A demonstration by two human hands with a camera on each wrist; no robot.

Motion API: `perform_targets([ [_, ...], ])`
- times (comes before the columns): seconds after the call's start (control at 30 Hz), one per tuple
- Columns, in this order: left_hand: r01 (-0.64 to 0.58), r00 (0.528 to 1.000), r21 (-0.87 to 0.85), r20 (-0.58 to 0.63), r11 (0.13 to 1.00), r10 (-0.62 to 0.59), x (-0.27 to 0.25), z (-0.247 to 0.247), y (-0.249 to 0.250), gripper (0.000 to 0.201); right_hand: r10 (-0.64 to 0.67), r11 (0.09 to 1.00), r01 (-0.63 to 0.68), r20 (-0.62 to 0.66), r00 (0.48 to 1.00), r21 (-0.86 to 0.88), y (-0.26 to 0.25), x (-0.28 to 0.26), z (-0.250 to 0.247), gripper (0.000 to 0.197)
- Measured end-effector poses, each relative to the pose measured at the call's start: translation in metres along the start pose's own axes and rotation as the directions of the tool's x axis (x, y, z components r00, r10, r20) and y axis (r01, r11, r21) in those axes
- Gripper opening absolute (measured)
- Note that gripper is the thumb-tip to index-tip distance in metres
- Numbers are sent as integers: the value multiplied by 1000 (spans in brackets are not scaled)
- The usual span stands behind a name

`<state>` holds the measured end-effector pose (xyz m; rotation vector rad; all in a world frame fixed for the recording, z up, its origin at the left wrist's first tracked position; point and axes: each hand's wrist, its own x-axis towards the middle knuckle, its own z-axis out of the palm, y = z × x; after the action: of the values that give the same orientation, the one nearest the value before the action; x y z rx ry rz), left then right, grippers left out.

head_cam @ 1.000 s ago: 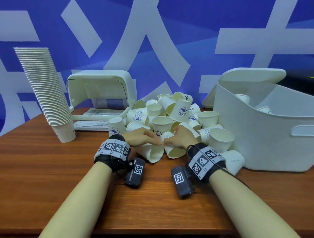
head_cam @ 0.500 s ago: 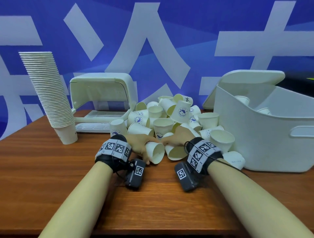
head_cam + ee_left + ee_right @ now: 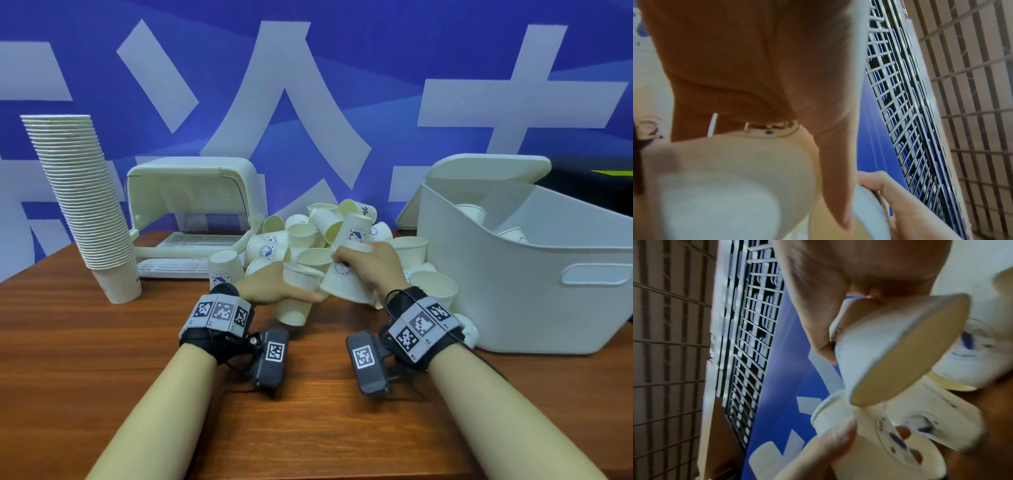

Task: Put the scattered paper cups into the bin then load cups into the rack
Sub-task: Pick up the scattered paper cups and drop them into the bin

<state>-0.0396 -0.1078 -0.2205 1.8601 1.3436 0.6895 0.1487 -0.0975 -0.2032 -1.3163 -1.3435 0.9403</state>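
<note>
Your left grip (image 3: pixel 274 289) holds a cup (image 3: pixel 297 298), right grip (image 3: pixel 371 262) holds another (image 3: pixel 346 286); bin (image 3: pixel 513 281) at 2 o'clock contains a few cups (image 3: pixel 471 212).

Blue banner wall (image 3: pixel 376 85), wooden table (image 3: pixel 85 359)

Evenly and brightly lit from above in the head view, with soft shadows under the forearms on the tabletop (image 3: pixel 102 359) and bowed lines toward the frame edges. Motion-blurred and out of focus up close in both wrist views.
</note>
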Motion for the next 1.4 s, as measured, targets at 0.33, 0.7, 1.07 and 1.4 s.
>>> perform_targets([
  [0.33, -291, 938, -456, -310, 841, 156, 6, -12, 52, 36, -184, 962, 223, -232, 955, 155, -54, 8, -27, 48],
  [0.7, -341, 897, -508, -426, 791, 113, 46, -2, 111, 85, -132, 900, 259, -345, 929, 352, -66, 12, -79, 47],
  [1.07, -350, 904, -507, -403, 788, 143, 82, 35, 171, 91, -161, 920, 299, -453, 877, 252, -79, 21, -123, 22],
  [1.4, -309, 933, -373, -296, 875, 204, 107, 95, 217, 66, -196, 981, 174, -522, 830, -90, -59, 25, -186, 68],
])
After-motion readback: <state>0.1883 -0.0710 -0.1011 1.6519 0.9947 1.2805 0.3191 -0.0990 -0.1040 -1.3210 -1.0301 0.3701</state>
